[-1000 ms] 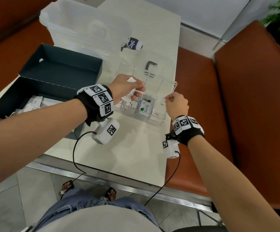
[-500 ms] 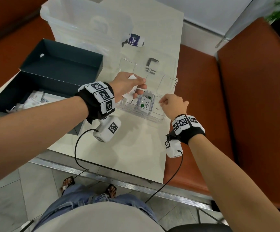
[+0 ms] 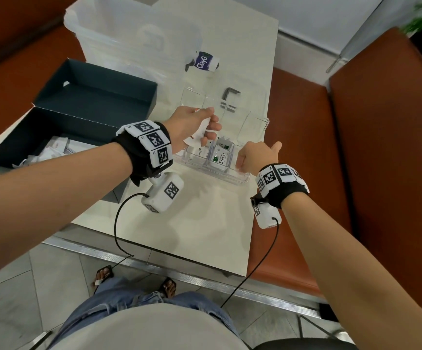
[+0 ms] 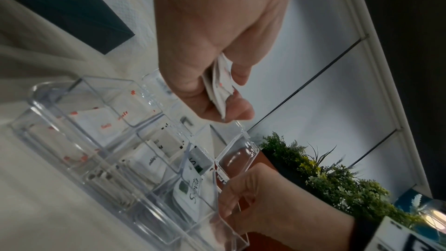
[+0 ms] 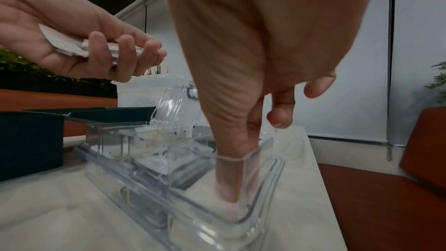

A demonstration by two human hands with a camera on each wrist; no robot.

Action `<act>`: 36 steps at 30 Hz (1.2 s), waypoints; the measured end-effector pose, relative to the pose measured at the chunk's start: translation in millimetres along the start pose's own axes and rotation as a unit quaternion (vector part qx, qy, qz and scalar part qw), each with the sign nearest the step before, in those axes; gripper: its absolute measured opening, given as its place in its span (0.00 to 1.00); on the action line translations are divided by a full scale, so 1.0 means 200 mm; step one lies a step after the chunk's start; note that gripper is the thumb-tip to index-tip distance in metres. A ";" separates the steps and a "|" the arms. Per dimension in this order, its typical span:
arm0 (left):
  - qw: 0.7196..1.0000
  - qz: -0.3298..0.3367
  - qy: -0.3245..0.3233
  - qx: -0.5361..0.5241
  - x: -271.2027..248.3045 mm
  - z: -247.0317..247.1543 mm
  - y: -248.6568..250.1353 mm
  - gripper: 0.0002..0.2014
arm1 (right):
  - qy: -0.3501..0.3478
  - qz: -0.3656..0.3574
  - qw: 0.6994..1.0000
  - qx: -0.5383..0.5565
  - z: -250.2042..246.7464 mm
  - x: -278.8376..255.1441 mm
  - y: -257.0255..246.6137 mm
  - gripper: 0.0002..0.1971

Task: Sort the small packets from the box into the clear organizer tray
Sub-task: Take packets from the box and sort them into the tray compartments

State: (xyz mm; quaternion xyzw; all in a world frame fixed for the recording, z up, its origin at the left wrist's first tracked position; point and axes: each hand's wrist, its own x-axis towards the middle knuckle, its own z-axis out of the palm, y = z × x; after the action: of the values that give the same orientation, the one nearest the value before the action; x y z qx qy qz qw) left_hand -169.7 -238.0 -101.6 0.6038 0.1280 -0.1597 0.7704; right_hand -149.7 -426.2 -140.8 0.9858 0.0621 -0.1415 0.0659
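You are pinching a small stack of white sachets (image 3: 203, 132) in your left hand (image 3: 189, 127), holding it just above the clear organizer tray (image 3: 240, 179), whose open compartments are lying directly beneath that grip, while your right hand (image 3: 256, 157) is pinching the tray's near-right wall, steadying it.

The organizer tray (image 3: 242, 179) sits on the table (image 3: 205, 223). The box (image 3: 61, 132) lies at its nine o'clock, a bin (image 3: 119, 39) at eleven, a small bottle (image 3: 206, 62) at twelve.
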 end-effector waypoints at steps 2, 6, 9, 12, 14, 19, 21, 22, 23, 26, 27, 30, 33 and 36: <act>1.000 -0.007 0.000 -0.016 0.00 0.00 0.01 0.12 | -0.021 -0.007 1.000 0.009 -0.01 0.01 0.00 0.05; 0.998 -0.030 -0.004 -0.060 0.01 -0.01 0.02 0.15 | 0.000 -0.002 1.000 0.013 0.03 0.02 -0.01 0.10; 0.993 -0.058 -0.008 -0.106 0.01 -0.02 0.04 0.17 | 0.004 -0.002 1.000 0.008 0.04 0.02 -0.01 0.12; 0.987 -0.084 -0.014 -0.136 0.00 -0.03 0.06 0.19 | -0.020 0.000 1.000 0.007 -0.02 0.01 0.00 0.08; 0.985 -0.092 -0.017 -0.145 0.00 -0.04 0.07 0.20 | 0.033 -0.004 0.998 0.046 -0.07 -0.01 0.00 0.06; 0.984 -0.079 -0.010 -0.158 0.00 -0.05 0.12 0.19 | 0.142 -0.039 0.872 0.467 -0.19 -0.13 -0.21 0.09; 0.987 -0.062 -0.008 -0.147 0.01 -0.06 0.13 0.18 | 0.110 -0.016 0.818 0.564 -0.21 -0.16 -0.33 0.18; 0.989 -0.053 -0.007 -0.137 0.01 -0.06 0.13 0.17 | 0.097 0.000 0.796 0.598 -0.22 -0.16 -0.39 0.21; 0.990 -0.044 -0.006 -0.131 0.01 -0.07 0.13 0.16 | 0.092 0.018 0.775 0.625 -0.22 -0.16 -0.44 0.23; 0.991 -0.028 -0.014 -0.126 0.01 -0.07 0.13 0.14 | 0.114 0.064 0.719 0.682 -0.24 -0.13 -0.52 0.22; 0.992 -0.025 -0.024 -0.123 0.01 -0.08 0.14 0.13 | 0.124 0.074 0.701 0.699 -0.25 -0.12 -0.53 0.22; 0.989 -0.017 -0.064 -0.130 0.00 -0.13 0.14 0.09 | 0.136 0.088 0.651 0.741 -0.28 -0.08 -0.56 0.23; 0.989 -0.019 -0.096 -0.108 0.01 -0.20 0.15 0.12 | 0.141 0.095 0.639 0.750 -0.31 -0.06 -0.55 0.21; 0.993 -0.010 -0.113 -0.043 0.02 -0.26 0.16 0.14 | 0.129 0.095 0.623 0.766 -0.33 -0.05 -0.55 0.18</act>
State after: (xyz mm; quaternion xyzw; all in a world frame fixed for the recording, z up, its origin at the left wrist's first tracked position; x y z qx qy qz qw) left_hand -153.9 -181.4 -87.5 0.5468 0.0529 -0.2295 0.8034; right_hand -157.0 -310.1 -87.0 0.6885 -0.1546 -0.0026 -0.7086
